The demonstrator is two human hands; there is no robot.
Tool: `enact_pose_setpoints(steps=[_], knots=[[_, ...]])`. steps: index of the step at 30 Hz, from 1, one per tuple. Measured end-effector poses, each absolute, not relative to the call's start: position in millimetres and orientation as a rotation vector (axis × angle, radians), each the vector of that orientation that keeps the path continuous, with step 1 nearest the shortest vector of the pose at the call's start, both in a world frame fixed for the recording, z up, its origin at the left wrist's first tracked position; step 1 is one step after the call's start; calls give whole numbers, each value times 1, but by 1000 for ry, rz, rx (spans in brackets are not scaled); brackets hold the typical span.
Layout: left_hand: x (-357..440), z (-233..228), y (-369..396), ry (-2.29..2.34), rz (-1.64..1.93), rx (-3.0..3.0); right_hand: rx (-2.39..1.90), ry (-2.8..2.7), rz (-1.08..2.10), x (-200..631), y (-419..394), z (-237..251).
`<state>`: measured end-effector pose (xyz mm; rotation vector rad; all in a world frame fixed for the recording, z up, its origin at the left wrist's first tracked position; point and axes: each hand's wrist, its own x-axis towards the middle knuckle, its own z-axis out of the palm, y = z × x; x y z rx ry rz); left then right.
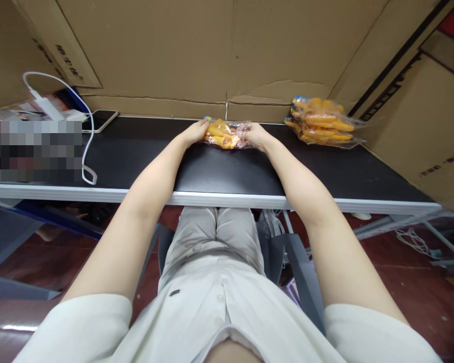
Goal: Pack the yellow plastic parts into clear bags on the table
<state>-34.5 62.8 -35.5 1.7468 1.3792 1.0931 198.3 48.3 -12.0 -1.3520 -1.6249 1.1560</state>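
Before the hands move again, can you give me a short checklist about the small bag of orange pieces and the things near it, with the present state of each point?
1. Left hand has a grip on the left end of the small bag: ok.
2. Right hand holds the right end: ok.
3. Small bag rests on the black table, not lifted: ok.
4. Small bag sealed: cannot tell, the hands cover both ends.
5. Stack of filled bags at the right lies apart from the small bag: ok.
6. White cable and phone at the left lie away from both hands: ok.
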Motion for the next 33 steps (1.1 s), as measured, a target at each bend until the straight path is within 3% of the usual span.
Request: enact_pose_setpoints(steps=[8, 22, 33], knots=[[-33, -29, 60, 1721, 902, 2013, -1373, -1561, 1037, 200, 54, -11], [-52, -36, 68, 1903, 937, 1896, -1214, -1668, 1077, 192, 30, 2], [-47, -33, 65, 1935, 951, 1915, -1281, -1736, 849, 191, 36, -2]])
